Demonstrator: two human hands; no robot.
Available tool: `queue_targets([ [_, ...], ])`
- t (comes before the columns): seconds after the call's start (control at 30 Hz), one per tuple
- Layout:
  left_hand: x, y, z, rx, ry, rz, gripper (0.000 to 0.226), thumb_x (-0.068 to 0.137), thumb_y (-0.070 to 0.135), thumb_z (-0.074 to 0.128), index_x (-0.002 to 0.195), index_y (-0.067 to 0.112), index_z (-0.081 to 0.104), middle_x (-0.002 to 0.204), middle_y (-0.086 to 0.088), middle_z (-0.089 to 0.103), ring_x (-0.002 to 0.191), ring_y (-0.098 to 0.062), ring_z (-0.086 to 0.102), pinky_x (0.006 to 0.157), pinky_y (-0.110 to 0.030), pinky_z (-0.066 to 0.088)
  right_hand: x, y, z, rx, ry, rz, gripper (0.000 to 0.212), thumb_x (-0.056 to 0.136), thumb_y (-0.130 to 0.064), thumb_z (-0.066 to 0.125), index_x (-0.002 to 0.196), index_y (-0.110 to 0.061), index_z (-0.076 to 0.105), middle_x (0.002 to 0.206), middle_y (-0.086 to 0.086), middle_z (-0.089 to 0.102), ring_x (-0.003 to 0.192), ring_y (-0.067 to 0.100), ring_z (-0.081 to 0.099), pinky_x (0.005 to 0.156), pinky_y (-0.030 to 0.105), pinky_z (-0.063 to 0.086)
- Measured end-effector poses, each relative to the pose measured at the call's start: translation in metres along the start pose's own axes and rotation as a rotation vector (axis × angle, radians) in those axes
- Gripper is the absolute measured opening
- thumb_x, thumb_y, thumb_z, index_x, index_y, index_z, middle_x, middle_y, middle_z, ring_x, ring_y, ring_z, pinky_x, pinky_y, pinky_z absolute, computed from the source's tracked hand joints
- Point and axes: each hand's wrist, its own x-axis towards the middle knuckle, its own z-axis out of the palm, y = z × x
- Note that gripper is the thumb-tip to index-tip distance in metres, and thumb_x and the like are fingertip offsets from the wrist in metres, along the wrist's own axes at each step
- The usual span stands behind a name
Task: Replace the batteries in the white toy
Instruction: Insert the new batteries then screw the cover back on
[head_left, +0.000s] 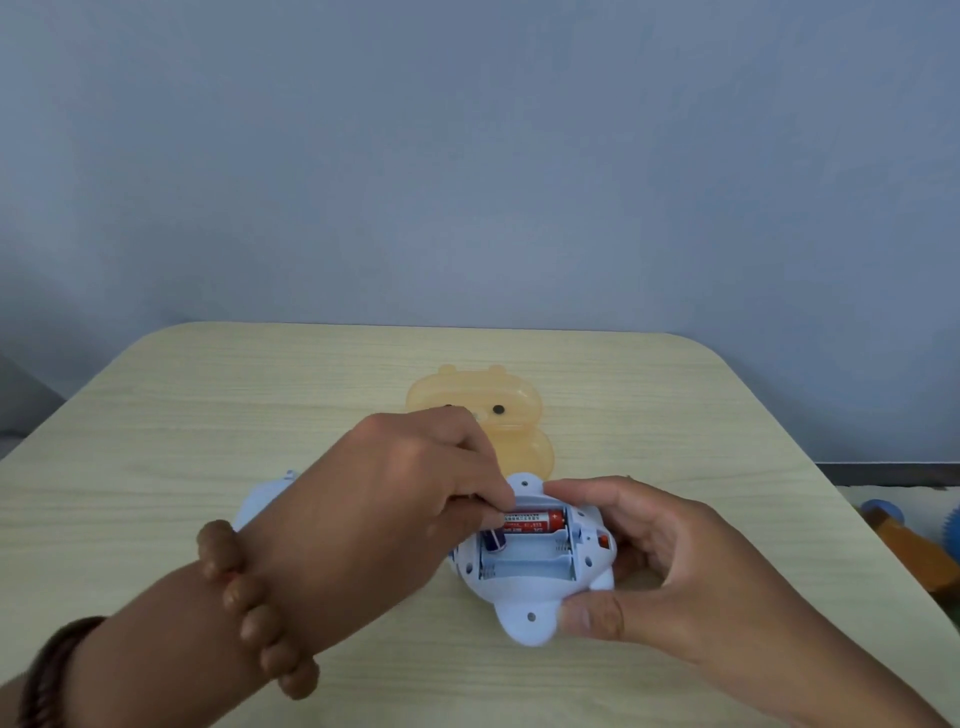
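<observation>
My left fingers (491, 506) pinch one end of the red battery (537, 521), which sits in the top slot of the open bay. My right fingers (592, 616) curl round the white toy (524, 613), underside up on the counter (208, 405). Orange toy (498, 395) just behind.

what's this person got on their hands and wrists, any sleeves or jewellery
The left hand has at its wrist a bead bracelet of big round brown beads, with a darker brown band higher up the forearm. The right hand shows no ring or bracelet. No sleeves are in view.
</observation>
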Motion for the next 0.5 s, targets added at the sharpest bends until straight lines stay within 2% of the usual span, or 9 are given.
queue_targets([
  [0.1,0.002,0.004,0.004,0.0,0.04,0.016,0.004,0.084,0.022,0.077,0.084,0.025,0.08,0.087,0.013,0.068,0.074,-0.005,0.064,0.065,-0.031,0.053,0.0,0.0,0.0,-0.006,-0.006,-0.003,0.069,0.067,-0.025,0.095,0.124,-0.048,0.065,0.122,-0.012,0.075,0.109,0.015,0.072,0.099,0.039,0.058],
  [0.17,0.002,0.004,0.006,-0.019,0.065,0.012,0.008,0.081,0.033,0.073,0.082,0.028,0.078,0.081,0.014,0.068,0.073,-0.005,0.061,0.063,-0.034,0.052,0.001,-0.001,-0.001,-0.007,-0.008,-0.002,0.069,0.068,-0.025,0.095,0.125,-0.047,0.064,0.122,-0.012,0.075,0.109,0.017,0.072,0.099,0.04,0.058],
  [0.27,0.001,0.003,0.012,0.002,0.077,0.014,0.009,0.076,0.036,0.082,0.081,0.029,0.079,0.074,0.014,0.07,0.078,-0.01,0.059,0.063,-0.039,0.052,0.001,-0.001,-0.001,0.001,-0.014,-0.004,0.069,0.069,-0.022,0.095,0.124,-0.048,0.065,0.121,-0.012,0.075,0.108,0.019,0.072,0.097,0.039,0.059],
  [0.5,0.002,0.0,0.018,-0.015,0.078,-0.023,0.011,0.073,0.037,0.084,0.076,0.03,0.076,0.07,0.014,0.067,0.077,-0.008,0.057,0.062,-0.037,0.051,0.0,-0.003,0.0,0.027,-0.029,-0.021,0.067,0.069,-0.019,0.095,0.123,-0.047,0.067,0.119,-0.011,0.076,0.105,0.013,0.074,0.088,0.02,0.057],
])
